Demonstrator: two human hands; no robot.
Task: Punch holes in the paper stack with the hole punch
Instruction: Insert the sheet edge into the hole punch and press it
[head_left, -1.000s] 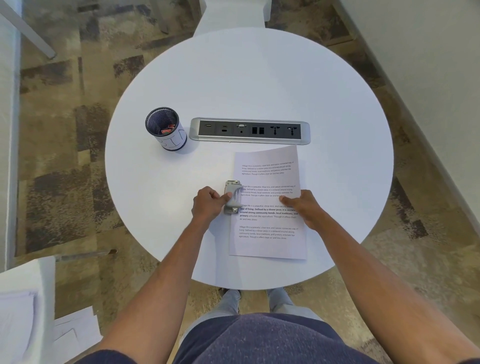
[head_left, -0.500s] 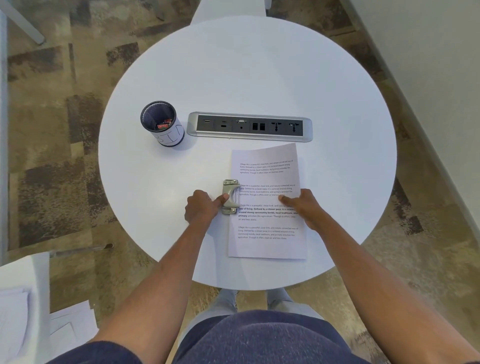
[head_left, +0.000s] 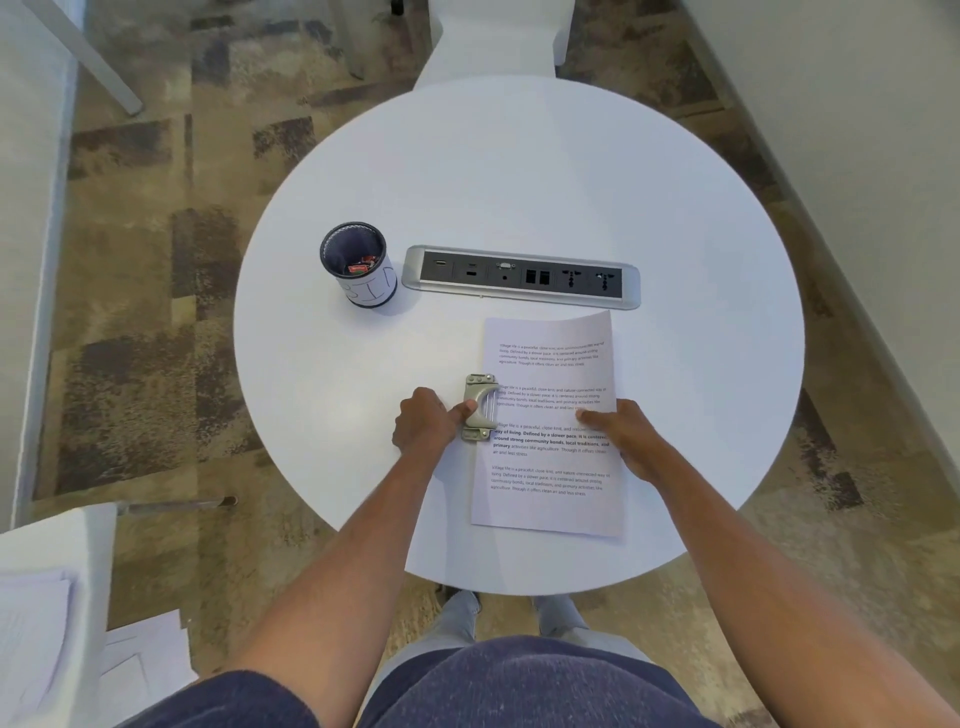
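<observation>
A white paper stack (head_left: 550, 467) with printed text lies on the round white table (head_left: 519, 182), toward its near edge. A grey metal hole punch (head_left: 480, 408) sits over the stack's left edge, about halfway along it. My left hand (head_left: 426, 421) is curled beside the punch with its thumb pressed on the lever. My right hand (head_left: 623, 434) lies flat on the right part of the stack, fingers pointing left, holding the sheets down.
A black mesh cup (head_left: 358, 265) with small red items stands at the left. A silver socket strip (head_left: 522, 277) is set into the table beyond the paper. A white chair (head_left: 493, 36) stands at the far side. More loose papers (head_left: 31, 629) lie lower left.
Both hands, the punch and the paper keep the same places relative to each other. Only the camera view has shifted a little.
</observation>
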